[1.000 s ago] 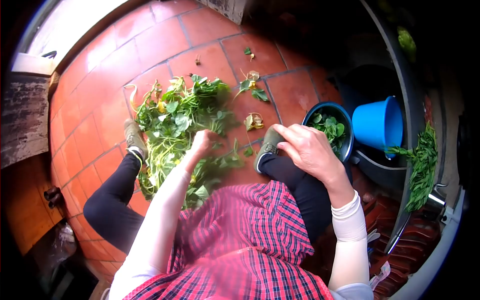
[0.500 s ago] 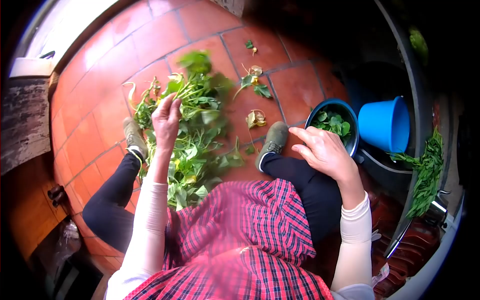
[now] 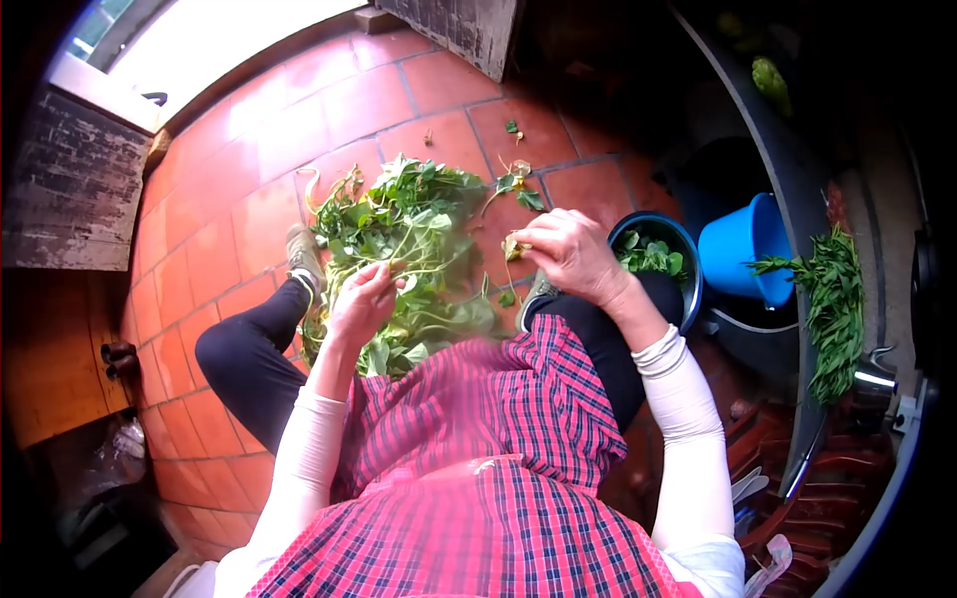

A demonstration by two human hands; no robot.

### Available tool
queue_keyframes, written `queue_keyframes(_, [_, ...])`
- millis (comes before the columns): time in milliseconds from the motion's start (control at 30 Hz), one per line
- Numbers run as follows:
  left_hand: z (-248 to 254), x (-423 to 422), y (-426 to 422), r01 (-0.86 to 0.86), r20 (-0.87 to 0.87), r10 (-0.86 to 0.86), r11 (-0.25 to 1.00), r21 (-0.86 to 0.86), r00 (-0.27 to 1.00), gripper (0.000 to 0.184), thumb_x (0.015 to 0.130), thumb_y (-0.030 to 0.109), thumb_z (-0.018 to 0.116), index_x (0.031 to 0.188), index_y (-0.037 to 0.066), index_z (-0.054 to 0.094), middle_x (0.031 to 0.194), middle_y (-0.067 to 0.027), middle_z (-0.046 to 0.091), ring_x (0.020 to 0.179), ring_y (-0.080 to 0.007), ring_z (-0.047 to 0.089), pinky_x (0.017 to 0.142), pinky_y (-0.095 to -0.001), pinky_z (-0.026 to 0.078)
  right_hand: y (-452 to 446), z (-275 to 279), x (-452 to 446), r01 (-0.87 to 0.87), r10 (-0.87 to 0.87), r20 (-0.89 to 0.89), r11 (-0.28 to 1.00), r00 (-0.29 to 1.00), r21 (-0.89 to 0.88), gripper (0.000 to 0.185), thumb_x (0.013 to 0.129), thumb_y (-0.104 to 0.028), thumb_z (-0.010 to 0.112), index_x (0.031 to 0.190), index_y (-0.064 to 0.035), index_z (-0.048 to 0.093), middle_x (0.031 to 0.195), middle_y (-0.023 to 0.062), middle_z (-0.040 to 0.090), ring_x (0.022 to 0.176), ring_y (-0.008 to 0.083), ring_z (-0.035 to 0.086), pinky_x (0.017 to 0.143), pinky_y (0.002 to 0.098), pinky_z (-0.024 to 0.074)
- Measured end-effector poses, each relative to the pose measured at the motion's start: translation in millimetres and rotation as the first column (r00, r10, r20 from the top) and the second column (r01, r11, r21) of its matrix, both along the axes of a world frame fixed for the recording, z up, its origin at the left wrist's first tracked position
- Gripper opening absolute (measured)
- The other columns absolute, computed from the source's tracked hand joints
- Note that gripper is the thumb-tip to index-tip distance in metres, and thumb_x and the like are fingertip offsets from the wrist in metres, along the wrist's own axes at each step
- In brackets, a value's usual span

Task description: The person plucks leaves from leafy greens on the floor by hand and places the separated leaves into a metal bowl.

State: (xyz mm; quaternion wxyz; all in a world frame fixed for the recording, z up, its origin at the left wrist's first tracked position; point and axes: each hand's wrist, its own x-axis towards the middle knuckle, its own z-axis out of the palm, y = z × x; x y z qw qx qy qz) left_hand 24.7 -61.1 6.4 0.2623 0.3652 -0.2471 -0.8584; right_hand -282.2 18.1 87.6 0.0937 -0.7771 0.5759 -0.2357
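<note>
A heap of leafy green stems [image 3: 399, 214] lies on the red tile floor between my feet. My left hand [image 3: 366, 299] is closed on a green stem over the heap's lower part, with leaves spreading away from the fingers. To the right, my right hand [image 3: 575, 251] has its fingers pinched together near a yellowed leaf [image 3: 513, 247]; whether anything is between the fingertips is too small to tell. Beside that hand stands a round basin [image 3: 695, 289] with loose green leaves [image 3: 648, 253] in it.
A blue bucket [image 3: 733, 246] stands right of the basin. Long green sprigs [image 3: 835, 309] hang over a dark edge at the right. Scattered leaves [image 3: 518, 186] lie on the tiles. A worn wooden panel [image 3: 75, 184] is at the left.
My left hand rose with a leafy stem, then came back down over the heap. My right hand moved left from beside the basin, and its fingers went from spread to pinched. The view shifted.
</note>
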Motion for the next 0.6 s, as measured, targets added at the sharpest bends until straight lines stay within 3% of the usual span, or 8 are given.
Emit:
queue_keyframes(200, [7,9,20,0.020,0.055,-0.017,0.998,-0.065,0.998,0.016,0.090,0.021,0.053,0.095,0.006,0.058,0.072,-0.0008,0.057,0.043,-0.0008,0.032,0.038,-0.0151,0.023,2,9,44,0.029,0.046,0.326,0.975,0.944,-0.221,0.013,0.067,-0.006,0.067,0.080,-0.0071,0.065,0.087,0.0027,0.065,0.092,0.0230,0.057,0.078,0.0317,0.0455])
queue_keyframes(233, [5,11,21,0.042,0.045,-0.039,0.997,-0.066,0.998,0.016,0.090,0.021,0.053,0.095,0.006,0.058,0.072,-0.0004,0.056,0.042,-0.0008,0.032,0.038,-0.0155,0.022,2,12,45,0.009,0.037,0.345,0.991,0.938,-0.132,0.021,0.067,-0.013,0.070,0.087,-0.0080,0.065,0.099,0.0025,0.064,0.104,0.0248,0.052,0.088,0.0350,0.0410])
queue_keyframes(333, [10,9,29,0.090,0.069,-0.086,0.995,-0.054,0.994,0.016,0.090,0.021,0.053,0.091,0.006,0.058,0.068,0.0024,0.054,0.041,-0.0010,0.031,0.037,-0.0171,0.020,-1,33,64,-0.106,0.131,0.197,0.985,0.972,-0.133,0.042,0.066,-0.024,0.073,0.104,-0.0107,0.062,0.115,0.0037,0.058,0.117,0.0264,0.043,0.098,0.0391,0.0307])
queue_keyframes(367, [15,7,31,0.113,0.089,-0.107,0.992,-0.059,0.990,0.016,0.090,0.022,0.053,0.091,0.006,0.058,0.068,0.0028,0.054,0.041,-0.0010,0.031,0.037,-0.0171,0.020,-4,26,71,-0.218,0.223,0.166,0.975,0.961,-0.050,0.069,0.061,-0.033,0.075,0.123,-0.0146,0.051,0.129,0.0041,0.048,0.128,0.0278,0.030,0.105,0.0441,0.0182])
queue_keyframes(400, [17,6,33,0.136,0.109,-0.129,0.988,-0.066,0.986,0.016,0.090,0.022,0.053,0.090,0.006,0.058,0.067,0.0033,0.054,0.041,-0.0011,0.031,0.037,-0.0172,0.021,-4,26,81,-0.280,0.282,0.096,0.959,0.955,-0.028,0.083,0.059,-0.035,0.076,0.132,-0.0156,0.041,0.132,0.0046,0.045,0.131,0.0288,0.025,0.106,0.0473,0.0147])
queue_keyframes(467, [9,8,36,0.156,0.087,-0.149,0.984,-0.086,0.985,0.015,0.090,0.021,0.053,0.089,0.007,0.058,0.067,0.0042,0.053,0.043,-0.0006,0.032,0.038,-0.0167,0.021,-7,4,96,-0.362,0.364,-0.008,0.928,0.931,0.086,0.092,0.057,-0.035,0.077,0.136,-0.0159,0.034,0.134,0.0046,0.042,0.133,0.0285,0.021,0.106,0.0496,0.0119])
queue_keyframes(500, [9,6,38,0.150,0.079,-0.144,0.986,-0.076,0.986,0.014,0.090,0.021,0.053,0.089,0.008,0.058,0.067,0.0044,0.053,0.043,-0.0006,0.032,0.038,-0.0165,0.021,-9,-12,100,-0.355,0.356,-0.017,0.934,0.934,0.047,0.088,0.060,-0.030,0.075,0.136,-0.0152,0.033,0.126,0.0074,0.049,0.127,0.0263,0.033,0.106,0.0512,0.0114])
queue_keyframes(600, [9,6,38,0.209,0.123,-0.200,0.975,-0.070,0.972,0.015,0.089,0.021,0.054,0.092,0.007,0.059,0.069,0.0038,0.056,0.048,-0.0013,0.040,0.042,-0.0157,0.027,-9,-41,98,-0.216,0.213,0.042,0.936,0.976,0.279,0.067,0.063,-0.022,0.072,0.125,-0.0127,0.047,0.106,0.0095,0.060,0.107,0.0256,0.053,0.099,0.0476,0.0290])
